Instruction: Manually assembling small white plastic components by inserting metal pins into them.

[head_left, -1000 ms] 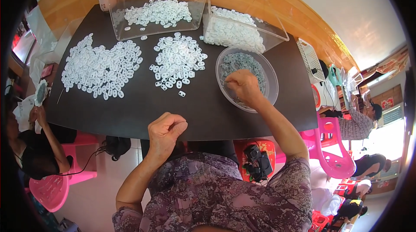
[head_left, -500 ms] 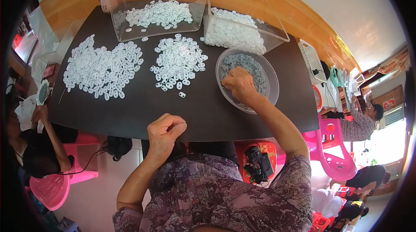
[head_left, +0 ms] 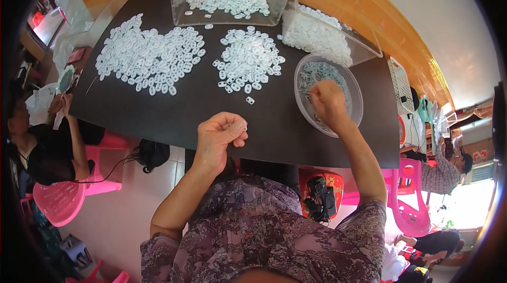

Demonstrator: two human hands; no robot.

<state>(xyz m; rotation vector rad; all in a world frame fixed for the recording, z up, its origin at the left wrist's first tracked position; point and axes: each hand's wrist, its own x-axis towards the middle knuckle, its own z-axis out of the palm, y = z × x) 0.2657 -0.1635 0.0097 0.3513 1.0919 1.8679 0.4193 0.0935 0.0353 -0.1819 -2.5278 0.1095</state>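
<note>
My left hand point(head_left: 219, 136) is closed in a pinch above the table's front part. Between thumb and forefinger a bit of a small white piece point(head_left: 245, 127) shows; the fingers cover most of it. My right hand point(head_left: 330, 102) reaches into a round clear plastic bowl point(head_left: 361, 109) of small grey metal parts point(head_left: 319, 71). Its fingers are bent together and the tips are hidden, so what they hold cannot be made out. Beyond my left hand lies a heap of white oval two-holed pieces point(head_left: 251, 56), with one loose piece point(head_left: 250, 101) nearer me.
A wider heap of white pieces point(head_left: 150, 56) spreads at left on the dark table point(head_left: 174, 119). Two clear bins hold more pieces, one tipped open point(head_left: 227, 19), the other point(head_left: 317, 37) behind the bowl. At left sits another person point(head_left: 47, 145); pink chairs flank the table.
The whole view has shifted, so the table sits higher and further right. A white piece now shows at my left fingertips. My right hand stays at the bowl, its fingers turned slightly.
</note>
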